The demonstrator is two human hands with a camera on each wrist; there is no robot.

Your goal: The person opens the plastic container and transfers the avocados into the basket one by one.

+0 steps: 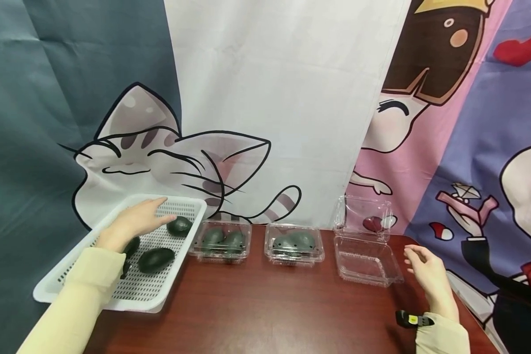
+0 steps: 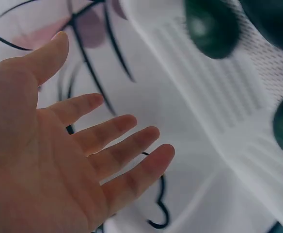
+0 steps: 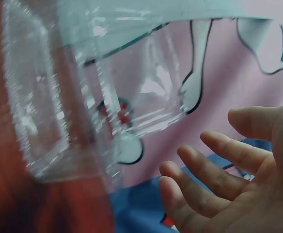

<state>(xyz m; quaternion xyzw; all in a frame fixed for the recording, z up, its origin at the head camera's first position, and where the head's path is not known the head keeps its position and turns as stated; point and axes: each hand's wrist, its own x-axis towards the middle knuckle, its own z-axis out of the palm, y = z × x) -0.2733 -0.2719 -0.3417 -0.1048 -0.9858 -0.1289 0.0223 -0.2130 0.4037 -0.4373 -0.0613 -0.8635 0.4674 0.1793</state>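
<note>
My left hand [image 1: 134,221] is over the white slotted basket [image 1: 39,294], fingers spread and holding nothing. Dark green avocados lie inside, one [image 1: 180,226] near the fingertips and another [image 1: 156,260] closer to the front; others are partly covered by the hand and sleeve. In the left wrist view the palm [image 2: 49,160] shows bare, with the avocado [image 2: 213,29] past the basket's edge. On the right, my right hand [image 1: 428,273] hovers with relaxed fingers beside a clear plastic clamshell [image 1: 364,263], whose lid [image 1: 366,216] stands raised and which has nothing inside.
Two closed clear clamshells, one [image 1: 221,241] beside the basket and one [image 1: 294,243] mid-table, each hold two avocados. They stand on a reddish-brown table [image 1: 265,305]. Behind hangs a printed cloth [image 1: 287,98] with cartoon figures. A black band [image 1: 413,319] is on the right wrist.
</note>
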